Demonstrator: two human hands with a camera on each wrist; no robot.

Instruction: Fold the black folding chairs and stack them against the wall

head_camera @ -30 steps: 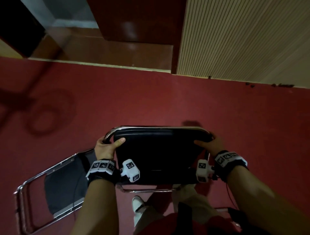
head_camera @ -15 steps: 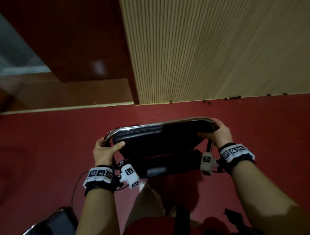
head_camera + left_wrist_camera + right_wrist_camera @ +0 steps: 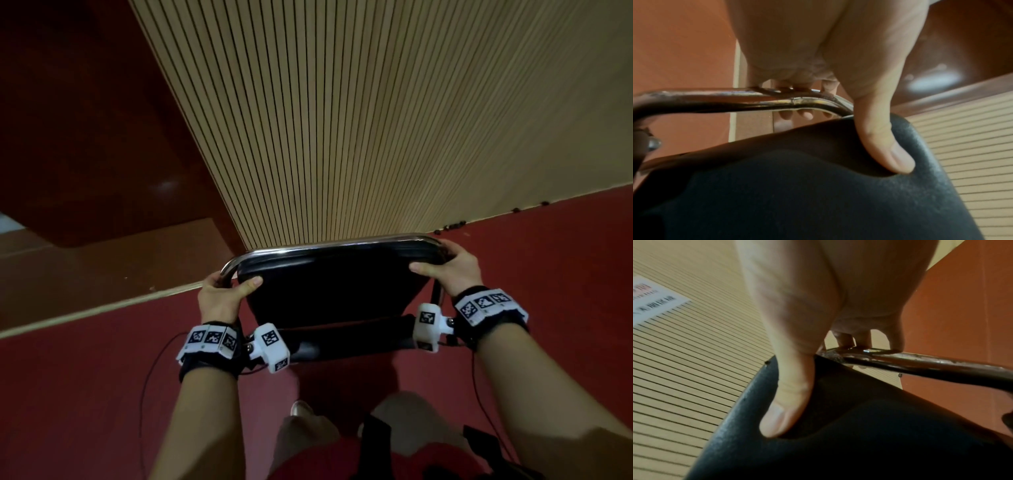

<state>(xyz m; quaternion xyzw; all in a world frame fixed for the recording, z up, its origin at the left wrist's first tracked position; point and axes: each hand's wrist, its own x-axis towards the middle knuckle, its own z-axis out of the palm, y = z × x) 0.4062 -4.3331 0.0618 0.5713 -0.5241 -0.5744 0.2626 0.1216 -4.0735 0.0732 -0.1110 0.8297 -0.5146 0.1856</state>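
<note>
A folded black folding chair [image 3: 335, 284] with a chrome tube frame [image 3: 329, 244] hangs between my hands above the red carpet, close to the ribbed wooden wall [image 3: 376, 120]. My left hand [image 3: 222, 294] grips its left top corner, thumb pressed on the black pad [image 3: 818, 186] and fingers curled round the chrome tube [image 3: 735, 99]. My right hand [image 3: 452, 265] grips the right top corner the same way, thumb on the pad [image 3: 859, 434], fingers round the tube [image 3: 920, 365]. The chair's lower part is hidden behind its pad.
Red carpet [image 3: 85, 377] covers the floor. Left of the ribbed wall stands a dark red-brown glossy panel [image 3: 85, 137] with a pale floor strip [image 3: 102, 306] below it. A white paper notice [image 3: 651, 298] is stuck on the ribbed wall. My legs and a shoe [image 3: 300, 407] are underneath.
I have carried the folded chair forward and to the right, toward the ribbed wall, which now fills the view. The other chair on the floor at the left has left the view.
</note>
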